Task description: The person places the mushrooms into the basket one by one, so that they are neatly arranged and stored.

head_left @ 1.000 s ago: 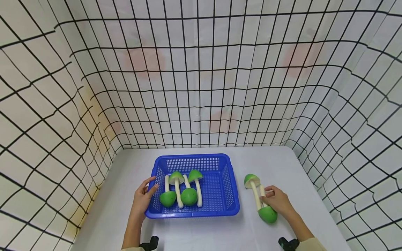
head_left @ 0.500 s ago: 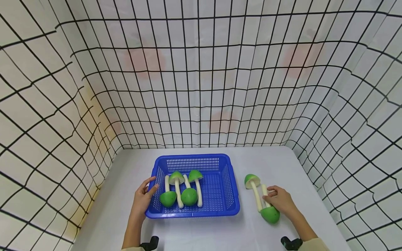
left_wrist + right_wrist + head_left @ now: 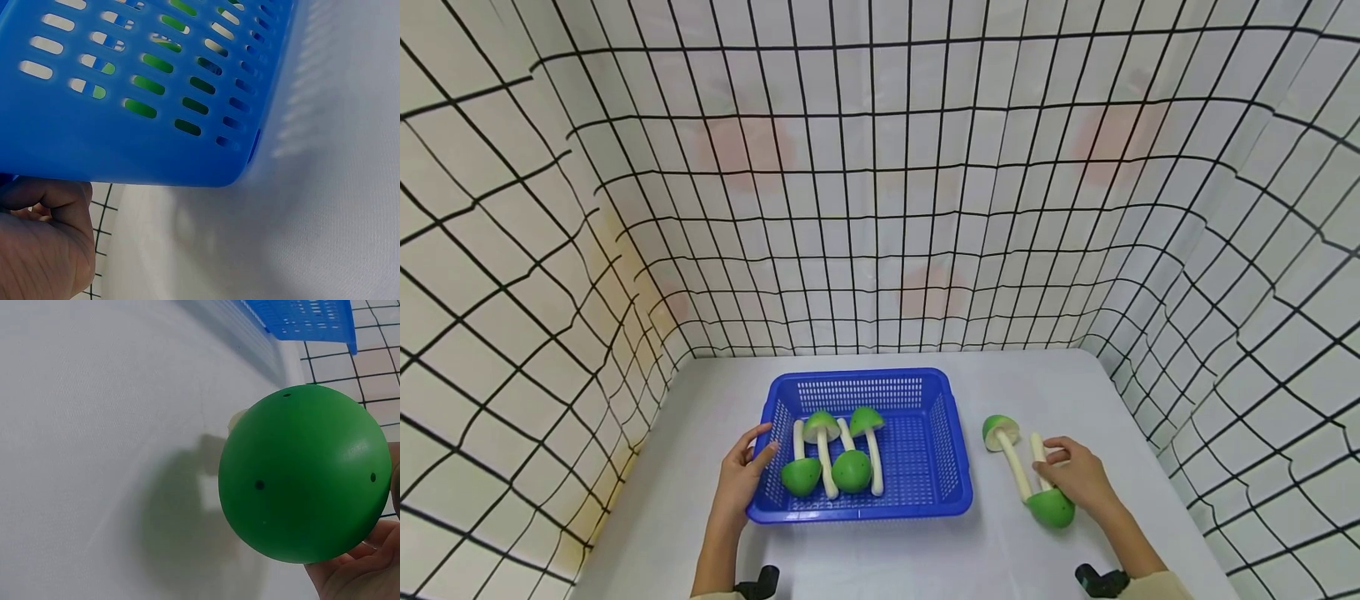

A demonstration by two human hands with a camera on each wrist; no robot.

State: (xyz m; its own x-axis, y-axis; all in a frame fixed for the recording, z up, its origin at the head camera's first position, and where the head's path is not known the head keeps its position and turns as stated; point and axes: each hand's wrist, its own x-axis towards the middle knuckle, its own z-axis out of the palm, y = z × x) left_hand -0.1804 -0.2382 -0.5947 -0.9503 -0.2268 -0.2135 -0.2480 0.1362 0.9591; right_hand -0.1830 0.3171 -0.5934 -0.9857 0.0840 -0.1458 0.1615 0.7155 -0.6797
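My left hand [image 3: 739, 475] grips the left rim of a blue plastic basket [image 3: 925, 510]; in the left wrist view its fingers curl at the basket's edge. Inside the basket lie several toy mushrooms with green caps and pale stems, such as a mushroom [image 3: 852, 472] with its cap toward me. To the right of the basket, my right hand [image 3: 1078, 479] pinches the stem of another toy mushroom [image 3: 1051, 508], cap toward me. The round green cap [image 3: 303, 475] fills much of the right wrist view, with a shadow beneath. Beside it lies a mushroom [image 3: 1002, 432] with its cap pointing away.
A white-covered table [image 3: 880, 554] carries everything. Black netting [image 3: 880, 217] over white walls encloses the back and both sides. The basket's right part shows its bare perforated floor.
My right hand has shifted slightly right and away from me, carrying the mushroom away from the one beside it. My left hand and the basket stay in place.
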